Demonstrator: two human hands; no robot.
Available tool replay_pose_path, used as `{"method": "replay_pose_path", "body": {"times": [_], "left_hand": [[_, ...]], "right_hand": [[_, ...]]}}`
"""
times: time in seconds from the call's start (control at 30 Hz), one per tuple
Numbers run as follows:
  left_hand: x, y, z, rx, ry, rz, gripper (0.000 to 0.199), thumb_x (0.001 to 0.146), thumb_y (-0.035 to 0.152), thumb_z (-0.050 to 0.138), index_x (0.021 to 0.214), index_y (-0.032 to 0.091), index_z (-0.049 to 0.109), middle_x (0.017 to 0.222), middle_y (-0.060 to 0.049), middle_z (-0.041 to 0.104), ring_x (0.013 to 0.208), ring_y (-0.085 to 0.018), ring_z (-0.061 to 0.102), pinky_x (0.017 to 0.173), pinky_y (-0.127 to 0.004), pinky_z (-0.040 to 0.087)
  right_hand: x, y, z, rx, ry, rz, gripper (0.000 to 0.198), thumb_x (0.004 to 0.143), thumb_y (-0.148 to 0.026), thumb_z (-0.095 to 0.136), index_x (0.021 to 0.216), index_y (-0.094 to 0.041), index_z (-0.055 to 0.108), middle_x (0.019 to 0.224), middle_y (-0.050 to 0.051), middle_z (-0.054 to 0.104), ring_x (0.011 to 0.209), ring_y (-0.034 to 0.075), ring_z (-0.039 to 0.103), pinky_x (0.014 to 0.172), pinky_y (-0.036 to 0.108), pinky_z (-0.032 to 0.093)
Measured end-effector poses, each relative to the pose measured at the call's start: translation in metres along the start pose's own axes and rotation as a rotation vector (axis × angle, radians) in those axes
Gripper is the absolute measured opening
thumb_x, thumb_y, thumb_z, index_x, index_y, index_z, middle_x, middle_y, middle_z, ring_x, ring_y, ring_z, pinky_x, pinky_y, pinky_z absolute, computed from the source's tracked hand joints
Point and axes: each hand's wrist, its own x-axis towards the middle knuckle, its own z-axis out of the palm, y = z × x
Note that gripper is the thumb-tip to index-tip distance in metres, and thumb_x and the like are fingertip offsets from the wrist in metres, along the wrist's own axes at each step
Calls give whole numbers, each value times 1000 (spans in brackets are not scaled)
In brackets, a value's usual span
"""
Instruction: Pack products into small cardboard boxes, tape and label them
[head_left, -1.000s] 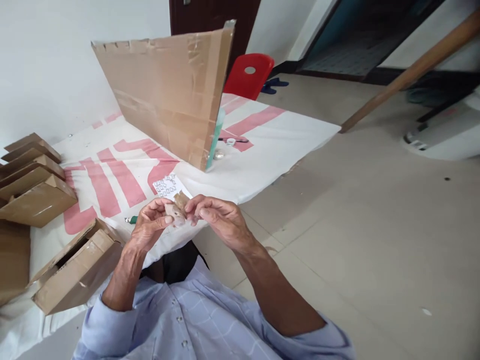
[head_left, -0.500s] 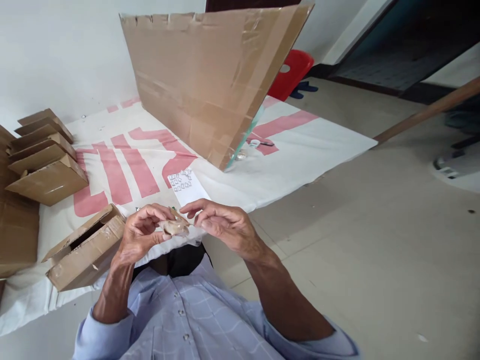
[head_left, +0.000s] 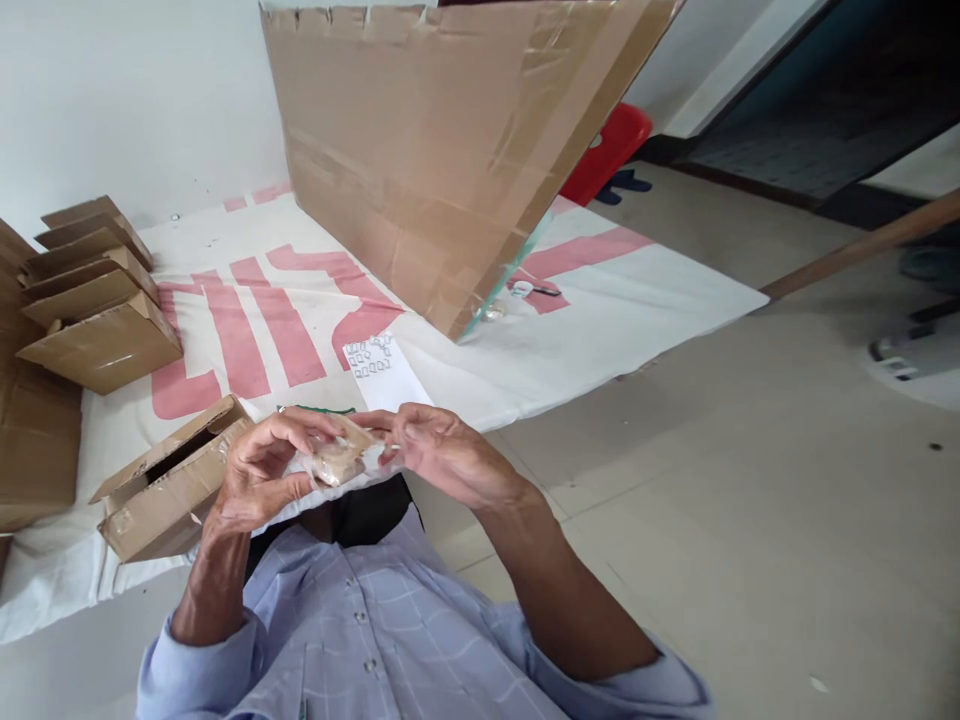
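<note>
In the head view, my left hand (head_left: pixel 262 468) grips a small clear plastic packet (head_left: pixel 337 462) between thumb and fingers. Something pale brown shows inside it; its kind is not clear. My right hand (head_left: pixel 457 455) is closed at the packet's right end, pinching a loose edge of the plastic. Its fingertips are slightly blurred. Both hands are above the table's front edge, close to my body. Beyond them a white sheet with small drawn squares (head_left: pixel 401 377) lies flat. A thin green strip (head_left: pixel 330 410) shows just behind the left fingers.
A narrow cardboard box (head_left: pixel 165 500) lies left of my hands. Several open small boxes (head_left: pixel 112 345) stand farther left. A large cardboard panel (head_left: pixel 450 150) rises across the table, with scissors (head_left: pixel 536 290) at its right. A red chair (head_left: pixel 611 150) stands behind.
My left hand and the packet have shifted slightly left. My right fingers have closed on the plastic's edge, and more of the packet shows between the hands. The camera view has shifted a little.
</note>
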Motion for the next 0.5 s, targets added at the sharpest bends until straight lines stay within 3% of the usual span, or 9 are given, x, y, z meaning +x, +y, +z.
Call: {"method": "replay_pose_path", "body": {"times": [0.17, 0.33, 0.5], "left_hand": [[-4, 7, -8, 101, -20, 45, 19, 90, 20, 89, 103, 17, 75, 115, -15, 82, 110, -27, 79, 94, -38, 64], [-8, 11, -15, 182, -44, 60, 19, 89, 20, 89, 103, 18, 76, 118, -15, 79, 109, -25, 77, 97, -38, 63], [-12, 12, -17, 216, -60, 29, 20, 88, 20, 91, 101, 18, 77, 122, -14, 74, 102, -22, 76, 94, -37, 64]], "right_hand": [[8, 12, 0, 179, -95, 135, 37, 83, -48, 96, 80, -19, 72, 99, 4, 79, 89, 18, 78, 68, 25, 60], [14, -4, 5, 171, -69, 57, 37, 81, -44, 99, 76, -20, 71, 80, -3, 67, 73, 11, 70, 68, 23, 59], [20, -37, 11, -86, -72, -83, 34, 83, -50, 96, 79, -21, 78, 93, 1, 73, 73, 11, 66, 72, 27, 60]]}}
